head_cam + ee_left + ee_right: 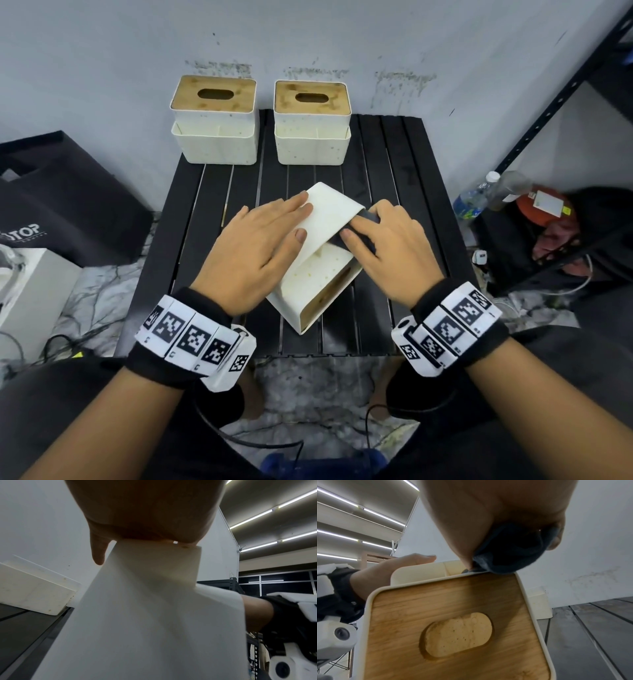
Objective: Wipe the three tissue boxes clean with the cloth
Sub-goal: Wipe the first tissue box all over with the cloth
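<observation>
Two cream tissue boxes with wooden lids stand upright at the table's back, one at the left and one to its right. A third box lies tipped on its side mid-table, its wooden lid facing me. My left hand presses flat on the box's upturned cream face with straight fingers. My right hand grips a dark cloth against the box's upper right edge; the right wrist view shows the fingers curled round the bunched cloth.
The black slatted table stands against a white wall. A black bag and a white case sit on the floor at the left. At the right are a water bottle and a black metal rack.
</observation>
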